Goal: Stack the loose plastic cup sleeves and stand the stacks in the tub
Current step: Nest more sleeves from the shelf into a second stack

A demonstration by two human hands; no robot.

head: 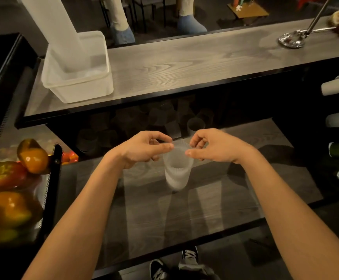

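Fingers (167, 146) of left hand (142, 147), right hand (215, 146) pinch sleeve stack (177, 172) rim; tub (79, 90) well apart.

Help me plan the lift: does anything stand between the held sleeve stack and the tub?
Nothing loose does. The sleeve stack is lower than the tub, so the front edge of the upper counter must be cleared.

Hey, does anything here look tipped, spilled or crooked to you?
The tall stack in the tub leans left rather than standing straight, though the wide lens may exaggerate it. Under the counter, loose sleeves lie jumbled in shadow. The short stack pinched between left hand and right hand looks upright.
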